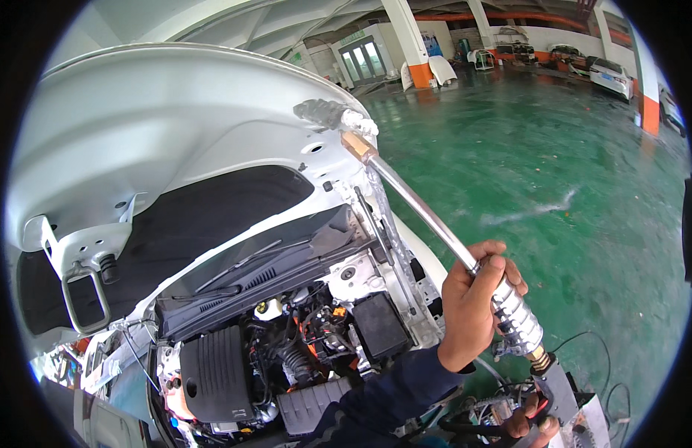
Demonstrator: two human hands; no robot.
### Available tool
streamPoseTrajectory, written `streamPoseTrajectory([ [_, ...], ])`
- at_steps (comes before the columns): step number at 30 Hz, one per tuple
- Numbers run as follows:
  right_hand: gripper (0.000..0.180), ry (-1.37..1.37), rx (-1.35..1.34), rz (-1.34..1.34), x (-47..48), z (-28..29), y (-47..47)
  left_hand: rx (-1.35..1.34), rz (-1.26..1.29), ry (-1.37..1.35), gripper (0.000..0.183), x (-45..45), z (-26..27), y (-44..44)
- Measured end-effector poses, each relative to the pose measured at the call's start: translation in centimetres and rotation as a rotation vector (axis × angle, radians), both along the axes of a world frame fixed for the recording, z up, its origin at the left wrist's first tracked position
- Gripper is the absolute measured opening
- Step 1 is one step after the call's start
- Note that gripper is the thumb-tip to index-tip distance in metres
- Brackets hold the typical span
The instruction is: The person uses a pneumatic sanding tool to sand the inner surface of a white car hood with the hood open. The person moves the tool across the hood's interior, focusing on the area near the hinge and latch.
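A long tool that looks like a slide-hammer dent puller [424, 210] runs from the bottom right up to the raised white hood [211, 84]. My left hand [474, 302] is wrapped around the shaft at the upper end of its ribbed metal weight [519, 319]. Lower down, my right hand [528, 423] holds the dark pistol-type handle [558, 386], partly cut off by the picture's bottom edge. The brass-coloured tip [358, 147] is at the hood's corner, beside a bare grey patch [320, 113] and a crumpled white lump [360, 121]. Whether the tip touches the metal, I cannot tell.
Below the hood lies the engine bay, with a ribbed black engine cover [217, 375], a black box [380, 325] and a gas strut [382, 241]. Cables [606, 358] trail over the green floor [547, 168]. Pillars [407, 39] and a parked white car [612, 78] stand farther off.
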State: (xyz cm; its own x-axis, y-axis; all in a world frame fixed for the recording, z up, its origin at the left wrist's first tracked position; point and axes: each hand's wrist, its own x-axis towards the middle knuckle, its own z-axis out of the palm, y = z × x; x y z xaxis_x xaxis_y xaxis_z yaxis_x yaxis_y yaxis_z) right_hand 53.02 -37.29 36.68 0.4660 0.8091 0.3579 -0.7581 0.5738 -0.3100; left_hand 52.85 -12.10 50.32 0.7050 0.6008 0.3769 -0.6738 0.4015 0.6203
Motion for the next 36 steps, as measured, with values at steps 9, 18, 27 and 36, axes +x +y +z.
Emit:
streamPoseTrajectory([
  [9, 0.037, 0.052, -0.013, 0.021, -0.8, 2.3, 2.9, 0.075, 0.007, 0.001, 0.018, -0.1, 3.7, 1.5],
  [18, 0.035, 0.021, 0.048, 0.043, -1.0, 3.0, 3.6, 0.112, 0.050, 0.093, 0.019, -0.5, 4.1, 1.3],
  [27, 0.034, 0.036, 0.032, 0.030, -1.1, 3.3, 3.5, 0.110, 0.052, 0.051, 0.019, -0.5, 3.6, 1.6],
  [36, 0.033, 0.067, 0.021, 0.027, -1.3, 3.8, 3.4, 0.169, 0.115, 0.190, 0.024, -0.7, 4.8, 1.3],
])
